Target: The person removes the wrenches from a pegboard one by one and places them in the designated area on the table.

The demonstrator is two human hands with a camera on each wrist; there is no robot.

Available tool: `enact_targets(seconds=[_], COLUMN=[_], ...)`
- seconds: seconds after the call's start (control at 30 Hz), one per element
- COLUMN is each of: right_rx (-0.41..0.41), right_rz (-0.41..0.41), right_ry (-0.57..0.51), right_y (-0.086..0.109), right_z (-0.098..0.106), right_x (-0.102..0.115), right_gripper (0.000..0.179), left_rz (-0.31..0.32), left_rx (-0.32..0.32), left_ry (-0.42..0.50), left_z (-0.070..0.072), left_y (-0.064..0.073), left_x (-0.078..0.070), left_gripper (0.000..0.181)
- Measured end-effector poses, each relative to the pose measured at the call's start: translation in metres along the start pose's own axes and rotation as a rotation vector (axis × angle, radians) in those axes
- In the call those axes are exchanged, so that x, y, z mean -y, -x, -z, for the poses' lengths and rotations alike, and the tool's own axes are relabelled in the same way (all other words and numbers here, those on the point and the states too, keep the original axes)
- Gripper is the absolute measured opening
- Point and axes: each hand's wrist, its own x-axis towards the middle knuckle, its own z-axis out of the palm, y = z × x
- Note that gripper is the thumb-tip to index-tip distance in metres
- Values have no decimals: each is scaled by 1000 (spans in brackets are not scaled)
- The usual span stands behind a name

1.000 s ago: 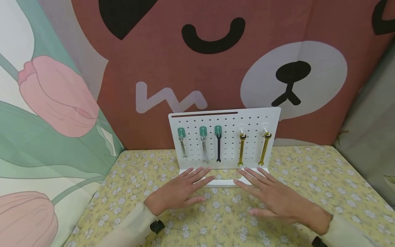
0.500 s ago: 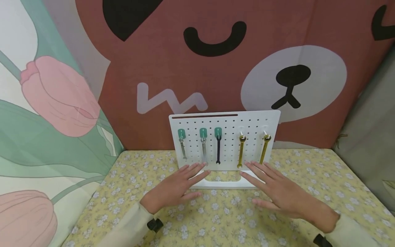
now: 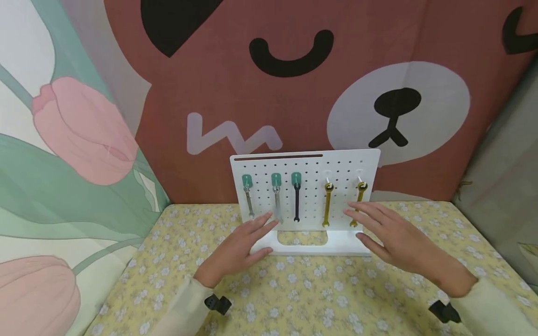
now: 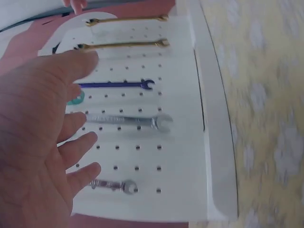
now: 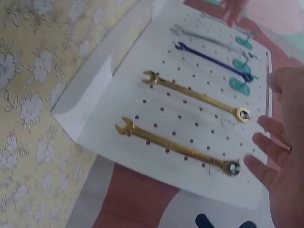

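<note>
A white pegboard [image 3: 313, 158] stands on its base at the back of the table, with several combination wrenches hanging from hooks. From left to right come a small silver wrench [image 3: 249, 200], a larger silver wrench [image 3: 277, 201], a dark blue wrench [image 3: 297, 203], a gold wrench [image 3: 327, 205] and an outer gold wrench [image 5: 175, 147]. My right hand [image 3: 392, 235], fingers spread, overlaps the outer gold wrench in the head view and holds nothing. My left hand [image 3: 239, 242] reaches toward the two silver wrenches with relaxed, empty fingers.
Teal hooks [image 3: 296, 178] carry the silver and blue wrenches; white hooks [image 3: 328, 179] carry the gold ones. A yellow floral cloth [image 3: 307, 294] covers the table. Behind the board hangs a reddish-brown bear-print fabric [image 3: 210, 93], with a tulip-print fabric [image 3: 92, 140] on the left.
Both hands have risen toward the pegboard and spread apart. My right hand has shifted right and up, in front of the outer gold wrench. The wrenches have stayed on their hooks.
</note>
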Motion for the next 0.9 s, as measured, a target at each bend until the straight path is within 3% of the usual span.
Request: enact_targets(seconds=[0.2,0.43,0.63,0.83,0.9], right_rx=[-53,-145,-217,-219,-223], right_rz=[-23,-79,-107,-172,-189], right_ry=[28,20,37,43,35], right_y=[0,-11,-20,-30,-33], right_z=[4,15,17,17,17], right_x=[-12,-31,-45,-54,-57], right_gripper=[58,61,65,66,53], left_rz=[45,102,233,310,325], left_rx=[-70,-315,-509,-568,-579], left_ry=[48,93,176,260,286], left_z=[-8,-10,-13,-16,-16], left_y=[-3,-1,4,6,6], left_x=[-3,5,14,25,28], left_gripper=[61,57,43,41,39])
